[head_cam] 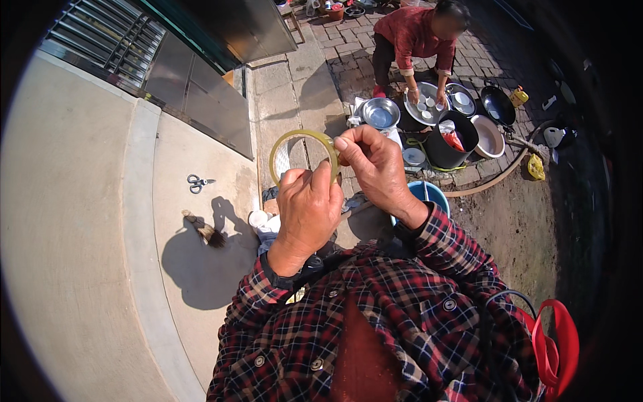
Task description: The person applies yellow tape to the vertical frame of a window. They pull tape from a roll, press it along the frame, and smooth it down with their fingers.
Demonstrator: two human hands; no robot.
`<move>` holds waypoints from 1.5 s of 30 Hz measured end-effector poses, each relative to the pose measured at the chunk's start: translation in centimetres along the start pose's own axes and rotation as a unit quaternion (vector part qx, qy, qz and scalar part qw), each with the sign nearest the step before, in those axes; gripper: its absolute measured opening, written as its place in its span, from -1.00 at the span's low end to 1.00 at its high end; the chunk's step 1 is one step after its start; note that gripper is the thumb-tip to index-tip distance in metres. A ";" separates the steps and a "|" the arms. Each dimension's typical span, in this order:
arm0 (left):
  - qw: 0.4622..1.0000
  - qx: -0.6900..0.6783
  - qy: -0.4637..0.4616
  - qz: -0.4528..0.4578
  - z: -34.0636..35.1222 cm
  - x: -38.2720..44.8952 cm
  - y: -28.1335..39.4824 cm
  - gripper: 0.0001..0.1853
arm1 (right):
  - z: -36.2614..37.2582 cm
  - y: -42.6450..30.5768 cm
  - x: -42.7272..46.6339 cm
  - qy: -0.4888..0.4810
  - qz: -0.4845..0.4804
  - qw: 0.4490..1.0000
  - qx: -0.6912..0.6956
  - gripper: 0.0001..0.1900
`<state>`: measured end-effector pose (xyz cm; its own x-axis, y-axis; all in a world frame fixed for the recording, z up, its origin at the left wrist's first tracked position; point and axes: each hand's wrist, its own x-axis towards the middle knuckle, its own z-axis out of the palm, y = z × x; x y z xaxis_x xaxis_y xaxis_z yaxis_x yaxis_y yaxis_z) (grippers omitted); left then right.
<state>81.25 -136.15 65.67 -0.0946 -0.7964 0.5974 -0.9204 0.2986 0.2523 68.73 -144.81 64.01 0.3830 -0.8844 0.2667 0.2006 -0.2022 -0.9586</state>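
A roll of clear yellowish adhesive tape (278, 152) is raised before my chest, its open ring facing me. My left hand (309, 208) grips the lower right part of the ring. At the roll's right edge, my right hand (377, 168) has thumb and forefinger pinched together; whether a tape end lies between them is too small to tell. Scissors with dark handles (200, 183) lie on the pale ledge to the left. Below them rests a brush with dark bristles (206, 231), partly in my shadow.
Ahead, a person in a red top (412, 37) bends over a large metal basin (413, 108) holding white cups. Around it stand a steel bowl (381, 114), a black bucket (444, 151), a pale basin (488, 138) and a wok (497, 106). A blue bucket (442, 198) sits behind my right wrist.
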 end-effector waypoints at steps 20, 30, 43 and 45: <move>0.625 -0.676 -0.070 -0.385 -1.2 -0.9 -1.4 -0.58 | 0.6 -1.4 0.1 -0.055 0.151 0.962 0.221 -0.84; 0.740 -0.579 -0.104 -0.325 -0.9 0.2 0.4 -0.59 | -1.9 0.1 -0.1 -0.010 0.110 0.948 0.298 -0.80; 0.790 -0.528 -0.136 -0.282 0.1 0.5 3.2 -0.68 | -6.1 1.7 -2.8 0.039 0.142 0.908 0.391 -0.77; 0.790 -0.530 -0.138 -0.277 -0.1 0.5 3.4 -0.68 | -6.4 1.6 -2.9 0.034 0.163 0.905 0.390 -0.75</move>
<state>78.09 -135.49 66.96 -0.0031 -0.9998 0.0199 -0.0294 0.0200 0.9994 62.13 -145.28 61.11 0.4856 -0.8728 -0.0497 0.6734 0.4097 -0.6154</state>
